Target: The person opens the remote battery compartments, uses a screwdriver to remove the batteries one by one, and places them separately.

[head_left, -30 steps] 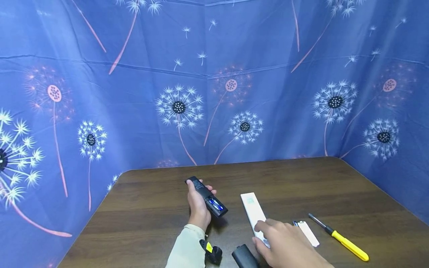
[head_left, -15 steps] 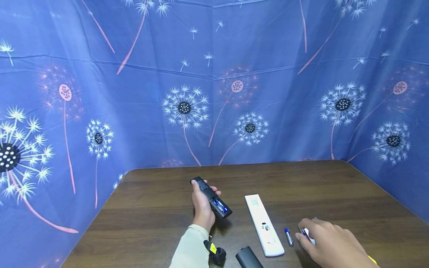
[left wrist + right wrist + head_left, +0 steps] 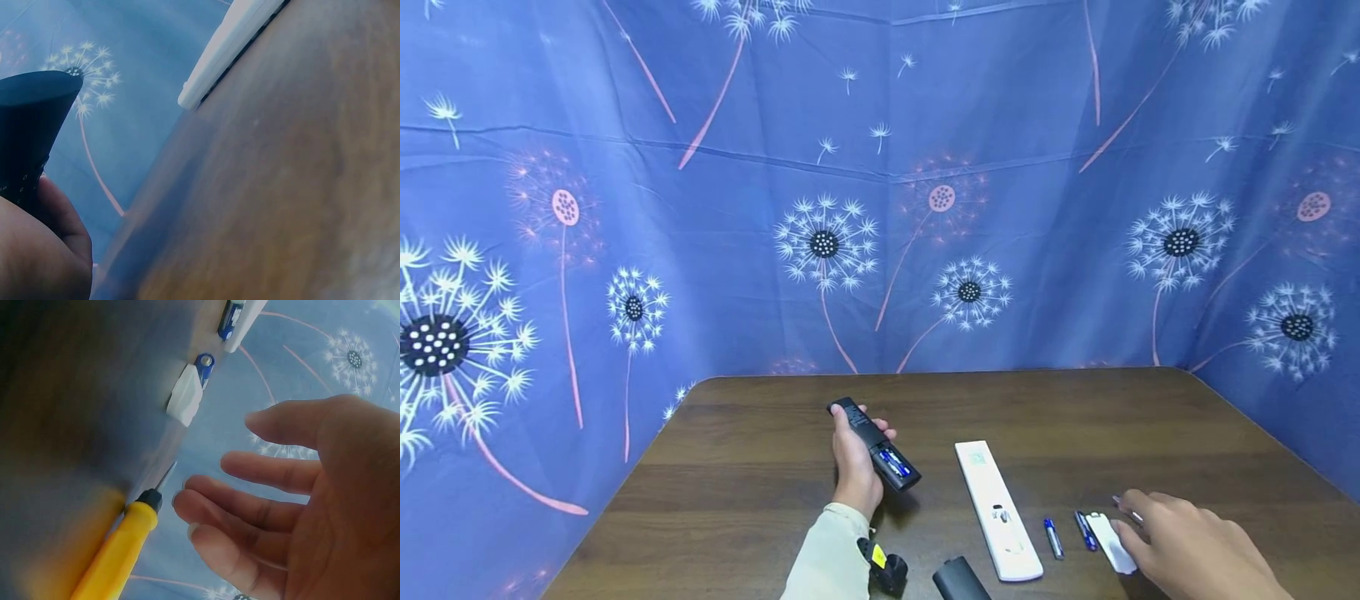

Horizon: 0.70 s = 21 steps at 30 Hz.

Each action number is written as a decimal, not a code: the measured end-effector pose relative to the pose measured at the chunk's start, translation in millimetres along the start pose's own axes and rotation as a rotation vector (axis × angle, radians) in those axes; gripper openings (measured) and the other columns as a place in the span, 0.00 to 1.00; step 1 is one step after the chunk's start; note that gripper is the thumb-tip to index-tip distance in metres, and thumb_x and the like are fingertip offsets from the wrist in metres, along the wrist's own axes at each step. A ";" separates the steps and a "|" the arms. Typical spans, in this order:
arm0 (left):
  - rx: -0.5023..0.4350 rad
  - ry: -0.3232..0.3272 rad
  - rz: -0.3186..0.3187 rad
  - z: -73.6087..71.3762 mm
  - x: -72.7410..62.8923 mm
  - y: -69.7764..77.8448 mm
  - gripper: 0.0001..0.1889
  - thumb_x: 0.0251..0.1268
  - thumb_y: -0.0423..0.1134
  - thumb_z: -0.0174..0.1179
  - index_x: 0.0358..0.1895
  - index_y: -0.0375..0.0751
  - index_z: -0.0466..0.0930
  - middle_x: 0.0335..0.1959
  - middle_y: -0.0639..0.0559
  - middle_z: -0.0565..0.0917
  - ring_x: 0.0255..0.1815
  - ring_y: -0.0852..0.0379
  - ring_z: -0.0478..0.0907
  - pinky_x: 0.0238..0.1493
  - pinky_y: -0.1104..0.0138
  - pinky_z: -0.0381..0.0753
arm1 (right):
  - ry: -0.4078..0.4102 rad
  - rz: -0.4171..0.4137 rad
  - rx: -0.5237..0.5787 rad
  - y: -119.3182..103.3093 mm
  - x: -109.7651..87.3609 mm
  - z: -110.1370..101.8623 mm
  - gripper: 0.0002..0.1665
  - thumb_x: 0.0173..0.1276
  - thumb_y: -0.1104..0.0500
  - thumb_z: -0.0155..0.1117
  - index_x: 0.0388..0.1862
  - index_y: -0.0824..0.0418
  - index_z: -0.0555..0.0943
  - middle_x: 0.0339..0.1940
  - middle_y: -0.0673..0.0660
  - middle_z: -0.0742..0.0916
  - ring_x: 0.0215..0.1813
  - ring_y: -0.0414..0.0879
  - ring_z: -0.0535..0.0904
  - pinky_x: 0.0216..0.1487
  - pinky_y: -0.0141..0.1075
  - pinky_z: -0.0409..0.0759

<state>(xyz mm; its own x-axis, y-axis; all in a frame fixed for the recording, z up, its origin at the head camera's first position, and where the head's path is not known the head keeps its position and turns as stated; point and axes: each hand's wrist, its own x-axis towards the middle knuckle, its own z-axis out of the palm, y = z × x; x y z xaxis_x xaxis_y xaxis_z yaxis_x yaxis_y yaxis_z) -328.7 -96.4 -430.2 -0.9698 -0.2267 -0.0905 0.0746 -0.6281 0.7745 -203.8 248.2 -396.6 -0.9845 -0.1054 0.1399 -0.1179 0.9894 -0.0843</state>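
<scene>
My left hand point(image 3: 855, 471) grips a black remote control point(image 3: 862, 423) tilted above the table. Its battery bay faces up and holds blue batteries point(image 3: 892, 461); in the left wrist view the remote's dark end point(image 3: 31, 119) rises from the fingers. My right hand point(image 3: 1195, 546) hovers at the right over a screwdriver, fingers spread and bent slightly, touching nothing visible. The right wrist view shows that screwdriver's yellow handle point(image 3: 122, 547) beside the fingertips. A small white battery cover point(image 3: 1111, 543) lies left of this hand, with a blue battery point(image 3: 1085, 531) against it.
A white remote control point(image 3: 988, 500) with an uncovered battery bay lies mid-table. Another blue battery point(image 3: 1053, 538) is just right of it. At the front edge sits a black piece point(image 3: 960, 579), partly cut off. A blue patterned curtain point(image 3: 880, 208) stands behind the table.
My right hand has moved right, from over the white remote past the batteries and white cover to the screwdriver. The left hand keeps holding the black remote. The head view has shifted slightly left.
</scene>
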 end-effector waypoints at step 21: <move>0.048 -0.031 -0.012 -1.2 -0.8 -5.1 0.36 0.77 0.69 0.30 0.62 0.38 0.63 0.32 0.47 0.80 0.29 0.54 0.82 0.45 0.56 0.78 | -0.171 0.071 -0.040 44.8 4.3 14.1 0.26 0.63 0.41 0.70 0.51 0.57 0.81 0.43 0.58 0.85 0.42 0.62 0.83 0.30 0.59 0.76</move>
<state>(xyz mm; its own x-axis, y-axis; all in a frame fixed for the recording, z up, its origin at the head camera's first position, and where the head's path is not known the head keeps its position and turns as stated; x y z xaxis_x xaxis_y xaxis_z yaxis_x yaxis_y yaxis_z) -328.0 -93.9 -434.9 -0.9774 -0.1953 -0.0810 0.0521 -0.5938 0.8029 -215.2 290.7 -413.7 -0.9983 -0.0473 -0.0352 -0.0456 0.9978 -0.0478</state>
